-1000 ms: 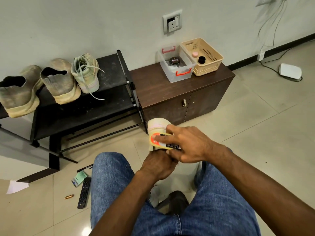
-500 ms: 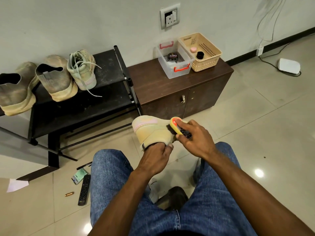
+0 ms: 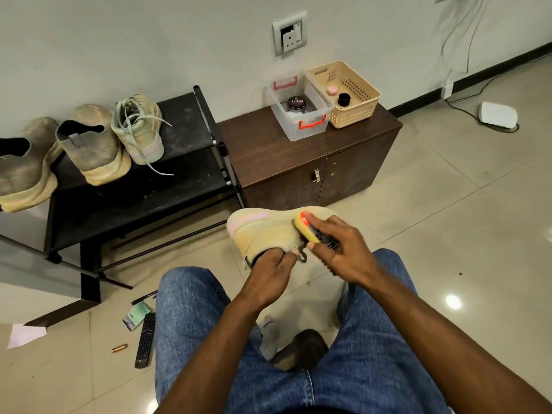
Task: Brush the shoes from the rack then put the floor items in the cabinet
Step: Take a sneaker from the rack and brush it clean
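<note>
Now the left hand (image 3: 273,273) is gripping the yellow sneaker (image 3: 263,231) above the knees while the right hand (image 3: 340,249) is pinching the shoe brush (image 3: 307,230) against its side, so brushing is going on and the next stroke probably needs steady rubbing.

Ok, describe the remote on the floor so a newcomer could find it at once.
Start at the black shoe rack and look down to the tiles by the person's left knee. The remote lies there, between a green packet and a small copper cylinder. It alone is long, black and buttoned.
</note>
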